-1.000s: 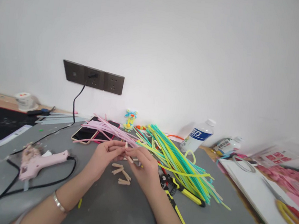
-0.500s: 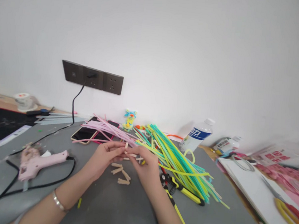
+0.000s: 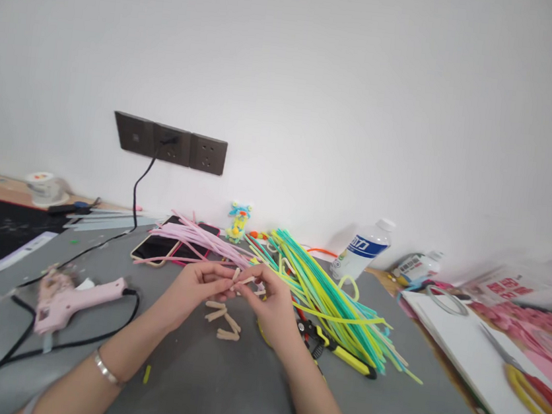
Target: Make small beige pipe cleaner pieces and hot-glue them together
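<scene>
Two hands, fingers pinching short beige pipe-cleaner pieces: right hand has risen toward left hand, ends now nearly meeting above the loose pieces.

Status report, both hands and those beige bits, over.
Left hand and right hand both pinching short beige pieces above table. Loose cut pieces lie beneath. Pliers beside right wrist, clear.

Bright even light, soft shadows, slight blur, wide-angle bending at edges.
</scene>
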`<state>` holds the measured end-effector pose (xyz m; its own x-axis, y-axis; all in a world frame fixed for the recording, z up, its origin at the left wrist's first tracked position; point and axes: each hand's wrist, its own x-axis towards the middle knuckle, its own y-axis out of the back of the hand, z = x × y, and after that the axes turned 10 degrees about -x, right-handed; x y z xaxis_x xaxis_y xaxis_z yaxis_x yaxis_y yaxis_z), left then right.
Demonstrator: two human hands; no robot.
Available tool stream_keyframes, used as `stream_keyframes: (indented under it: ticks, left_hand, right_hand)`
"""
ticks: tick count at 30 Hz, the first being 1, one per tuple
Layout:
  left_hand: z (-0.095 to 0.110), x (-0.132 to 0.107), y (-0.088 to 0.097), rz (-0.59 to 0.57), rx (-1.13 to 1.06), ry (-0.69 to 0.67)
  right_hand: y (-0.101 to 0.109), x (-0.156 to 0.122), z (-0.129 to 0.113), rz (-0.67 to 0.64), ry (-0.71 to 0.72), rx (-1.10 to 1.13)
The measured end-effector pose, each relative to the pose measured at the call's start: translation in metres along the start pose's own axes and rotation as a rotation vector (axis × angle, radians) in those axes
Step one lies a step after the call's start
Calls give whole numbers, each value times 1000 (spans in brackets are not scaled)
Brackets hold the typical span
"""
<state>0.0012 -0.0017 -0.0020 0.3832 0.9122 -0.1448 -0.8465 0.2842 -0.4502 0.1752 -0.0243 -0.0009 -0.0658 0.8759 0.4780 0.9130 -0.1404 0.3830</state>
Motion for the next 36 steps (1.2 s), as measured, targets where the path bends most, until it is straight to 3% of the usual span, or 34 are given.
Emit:
stream_keyframes:
  ticks: [6,16,20,28,33,36]
  left_hand:
    - [1,-1,1,-63,94,-47]
    - [4,-1,7,-124,180,-60]
    - [4,-2,5,-132,182,-49]
    - [4,-2,6,-136,264,-56]
    - [7,-1,6,-125,303,-37]
    - [8,-1,6,-124,303,-56]
  right_hand:
    - [2,2,2,-47,30,93]
    - [1,-1,7,-151,-224,346]
    - [5,1,4,-193,-259,454]
    - [8,3,5,-159,-233,280]
    - [12,4,7,-132,-143,69]
    - [11,4,6,-159,-169,108]
